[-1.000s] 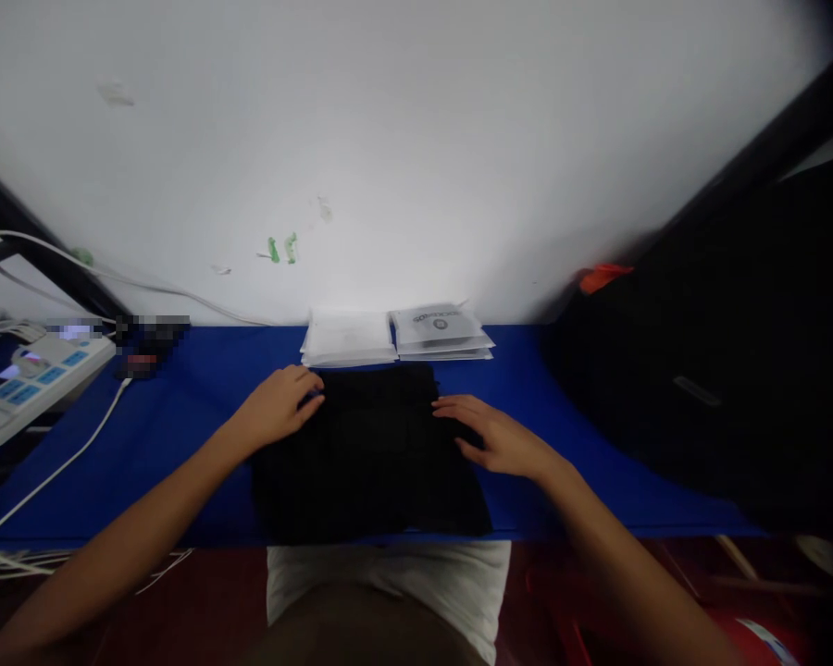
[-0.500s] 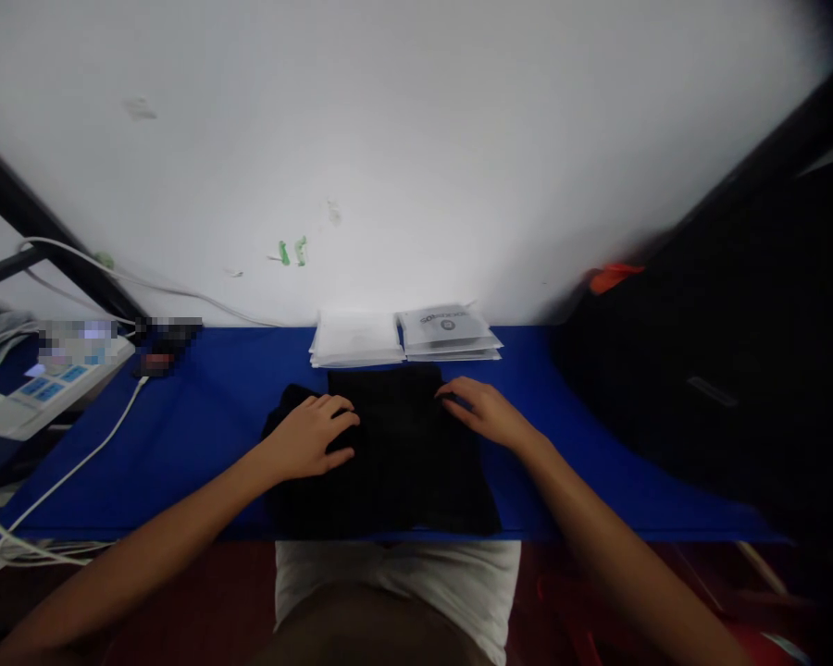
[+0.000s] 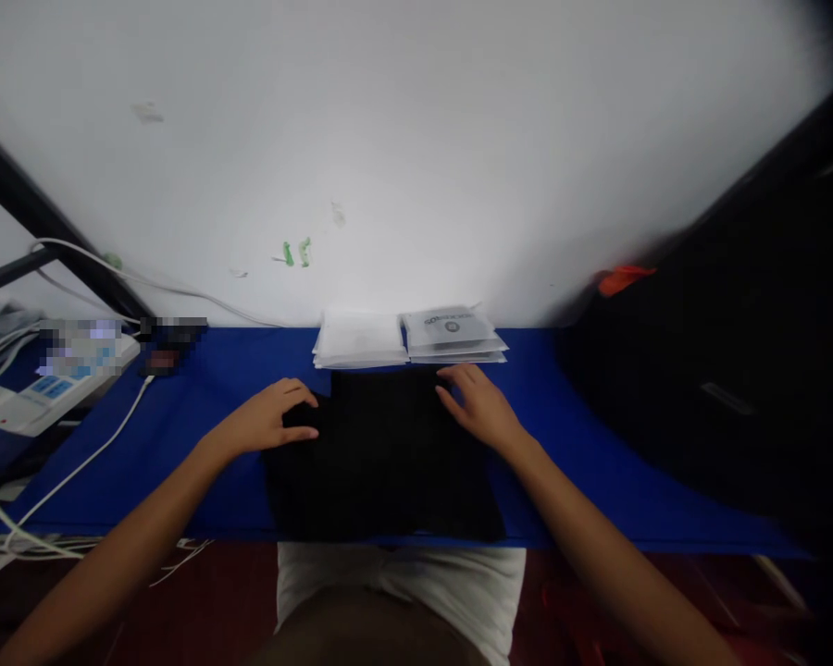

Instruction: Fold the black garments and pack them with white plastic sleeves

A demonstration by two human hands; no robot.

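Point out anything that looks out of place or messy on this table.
Nothing on the blue table stands out. The black garment lies flat under both hands, the packet stacks sit neatly; only green marks blemish the wall.

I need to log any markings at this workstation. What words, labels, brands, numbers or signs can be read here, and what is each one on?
No text can be read in full.
Clear packet stack behind the black garment: a dark printed line and a round mark, too blurred to read.
White packet stack: no print visible.
White device at the left: blue buttons, lettering too small; its top is pixelated.
Dark thing beside it: pixelated, unreadable.
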